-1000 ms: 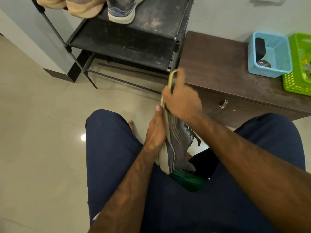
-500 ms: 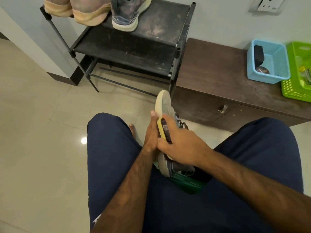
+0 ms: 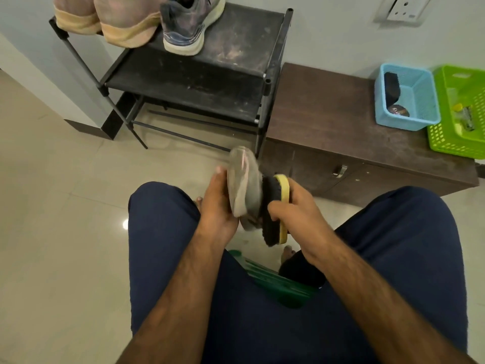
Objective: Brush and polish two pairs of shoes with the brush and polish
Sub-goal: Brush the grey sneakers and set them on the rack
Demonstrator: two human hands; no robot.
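Grey shoe held upright above lap, between knees; gripped by left hand, one digit stretched up along sole edge, rest hidden. Brush clamped in right hand, fingers curled over yellow back, bristles touching shoe upper. Risk: hard stroke twisting shoe out of one-handed grip, dropping to floor. Polish tin untouched in blue basket, well apart

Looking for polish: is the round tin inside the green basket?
No, the round dark tin lies in the light blue plastic basket.

Left hand, right hand: two grips.
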